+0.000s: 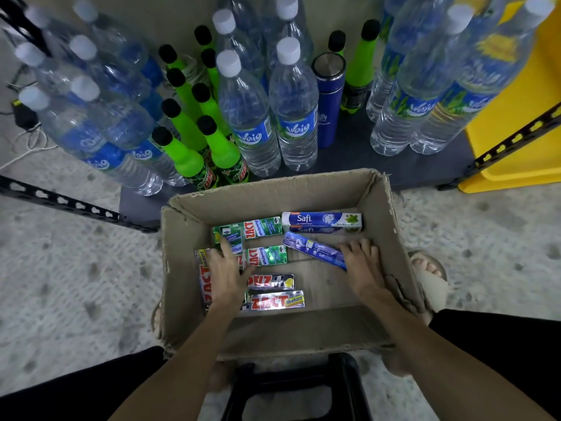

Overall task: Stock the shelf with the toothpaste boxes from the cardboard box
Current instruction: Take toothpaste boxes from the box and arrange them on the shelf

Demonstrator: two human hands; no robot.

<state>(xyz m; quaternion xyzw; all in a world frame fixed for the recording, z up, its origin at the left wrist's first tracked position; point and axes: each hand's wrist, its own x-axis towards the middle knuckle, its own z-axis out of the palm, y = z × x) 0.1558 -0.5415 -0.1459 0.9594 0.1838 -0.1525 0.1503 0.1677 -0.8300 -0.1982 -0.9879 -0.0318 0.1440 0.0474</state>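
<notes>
Because the cardboard box (379,226) sits on the floor between our feet, just in front of the low shelf (379,165), the head view looks straight down into it, and we take it as our landmark. Inside it the toothpaste boxes lie flat and loose on its bottom, none yet on the shelf: two white-and-blue Safi cartons (322,221) stacked along its far wall, green Zact Whitening cartons (261,228) beside them toward its middle, and silver Zact Smokers cartons (274,301) nearer its near wall. Our left hand (226,276) lies palm down on the cartons at the box's left side, fingers spread and apart, pressing rather than gripping; we judge it is gathering several at once. Our right hand (362,264) rests at the box's right side on the near end of a slanted blue Safi carton (312,249), fingers curled over it, though we cannot tell whether they have closed around it. Beyond the box's far wall, water bottles (293,117), green soda bottles (185,141) and a blue flask (329,98) crowd the shelf, leaving bare board just behind the box.
</notes>
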